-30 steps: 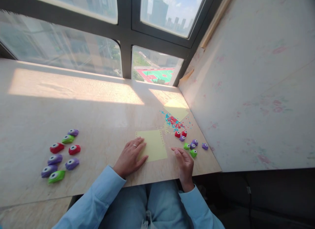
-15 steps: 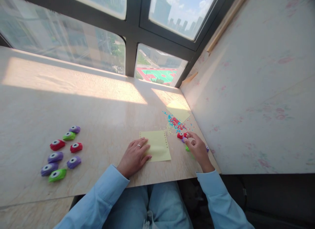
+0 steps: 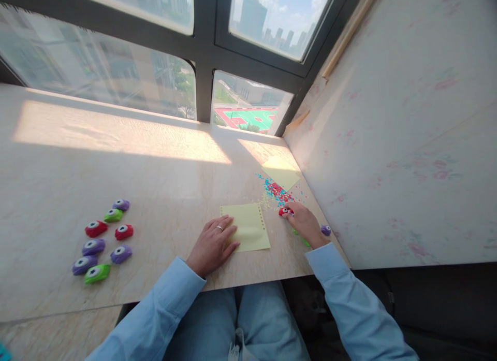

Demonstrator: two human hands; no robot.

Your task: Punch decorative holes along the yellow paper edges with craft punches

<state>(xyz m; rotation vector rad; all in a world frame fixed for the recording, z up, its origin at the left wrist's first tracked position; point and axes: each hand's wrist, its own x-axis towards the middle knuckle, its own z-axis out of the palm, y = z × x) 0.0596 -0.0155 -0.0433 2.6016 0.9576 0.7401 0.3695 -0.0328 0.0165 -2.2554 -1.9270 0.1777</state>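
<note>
My left hand [image 3: 213, 242] lies flat, fingers stretched out, on the left part of a pale yellow paper sheet [image 3: 250, 229] with small holes along both sides. To the right, my right hand [image 3: 305, 224] has its fingers pinched together at a small red one-eyed piece [image 3: 284, 212]. The fingers partly hide that piece and a bit of purple beside it. Green pieces [image 3: 303, 239] show below this hand, half covered by it, and a purple one-eyed piece [image 3: 325, 230] sits by the wrist.
Red, blue and yellow paper dots [image 3: 277, 191] are scattered beyond my right hand, beside another yellow sheet [image 3: 282, 172]. Several red, purple and green one-eyed pieces [image 3: 96, 228] stand at the left. A wall [image 3: 407, 143] borders the table's right side; a window frame [image 3: 204, 55] rises behind.
My right hand has moved a little left and turned, its fingers now closed over the red pieces. My left hand stays on the sheet. The view has shifted slightly.
</note>
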